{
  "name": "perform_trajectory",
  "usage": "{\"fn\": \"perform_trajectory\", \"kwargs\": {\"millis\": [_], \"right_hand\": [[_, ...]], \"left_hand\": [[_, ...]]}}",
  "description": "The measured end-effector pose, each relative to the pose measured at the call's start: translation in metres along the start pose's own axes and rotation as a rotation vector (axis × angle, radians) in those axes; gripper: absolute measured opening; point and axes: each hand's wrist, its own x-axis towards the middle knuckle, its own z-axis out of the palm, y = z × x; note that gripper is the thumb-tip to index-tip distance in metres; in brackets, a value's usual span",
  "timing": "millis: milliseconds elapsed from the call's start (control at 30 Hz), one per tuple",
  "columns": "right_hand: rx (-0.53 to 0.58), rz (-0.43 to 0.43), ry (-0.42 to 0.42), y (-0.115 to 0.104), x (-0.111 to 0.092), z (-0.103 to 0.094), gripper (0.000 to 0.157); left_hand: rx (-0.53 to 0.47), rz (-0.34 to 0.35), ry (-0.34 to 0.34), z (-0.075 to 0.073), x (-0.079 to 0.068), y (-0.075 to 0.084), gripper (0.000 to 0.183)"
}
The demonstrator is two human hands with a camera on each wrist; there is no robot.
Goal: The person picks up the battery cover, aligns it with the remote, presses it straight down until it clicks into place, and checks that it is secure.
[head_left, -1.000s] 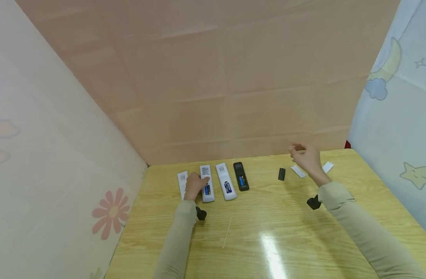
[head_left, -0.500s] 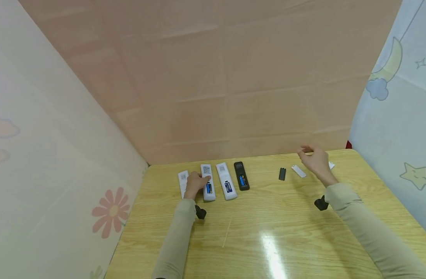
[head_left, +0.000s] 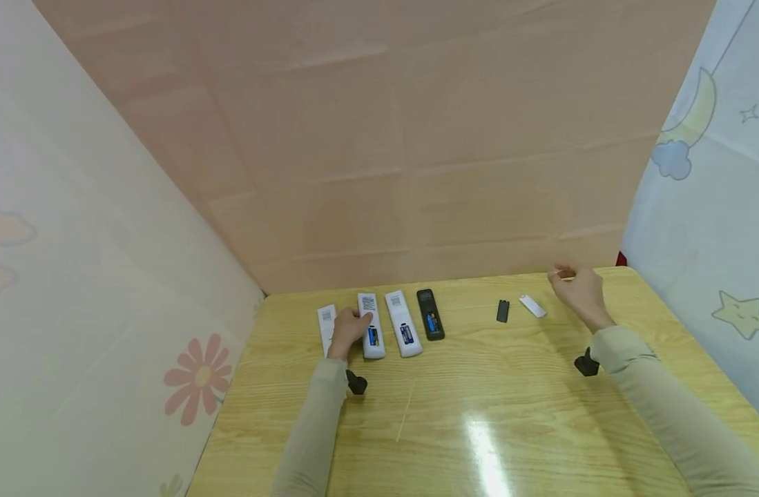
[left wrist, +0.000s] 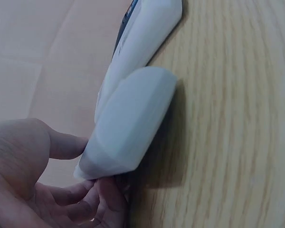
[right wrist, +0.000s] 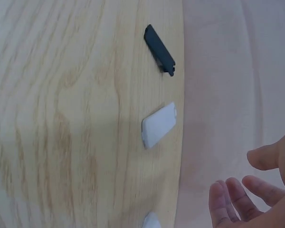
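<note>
My left hand [head_left: 349, 327] grips a white remote control [head_left: 368, 304] between thumb and fingers. Its back faces up, and blue batteries [head_left: 373, 337] show in the uncovered compartment. The left wrist view shows the end of this remote [left wrist: 128, 118] with a shadow on the wood beneath it. My right hand [head_left: 579, 291] hovers over the far right of the table, its fingers loosely bent and nothing between them. Nearest to it are a white battery cover [head_left: 532, 306] and another white cover [right wrist: 151, 221], which the hand hides in the head view. A black battery cover [head_left: 503, 310] lies further left.
Right of the held remote lie another white remote [head_left: 402, 323] and a black remote [head_left: 431, 314], both with batteries exposed. A further white remote [head_left: 326, 324] is partly behind the left hand. A pinkish sheet [head_left: 404, 172] hangs behind the wooden table [head_left: 466, 393].
My right hand has moved to the right, past the white covers, and now hides the rightmost one in the head view. The left hand keeps its hold on the remote, which has shifted slightly right.
</note>
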Motion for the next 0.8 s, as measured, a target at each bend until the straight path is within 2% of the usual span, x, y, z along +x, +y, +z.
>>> {"fn": "perform_trajectory", "kwargs": {"millis": [100, 300, 633, 800], "right_hand": [[-0.003, 0.022, -0.013, 0.004, 0.000, -0.001, 0.054], [-0.021, 0.022, -0.032, 0.009, -0.002, -0.003, 0.051], [-0.025, 0.039, -0.030, 0.026, -0.001, -0.008, 0.053], [-0.049, 0.082, -0.068, 0.034, 0.001, -0.010, 0.057]], "left_hand": [[-0.003, 0.015, -0.013, -0.001, -0.002, -0.001, 0.037], [-0.020, 0.006, -0.020, -0.003, -0.005, -0.001, 0.052], [-0.025, 0.002, -0.035, -0.006, -0.007, 0.004, 0.042], [-0.065, -0.007, -0.056, -0.005, -0.008, 0.001, 0.044]]}}
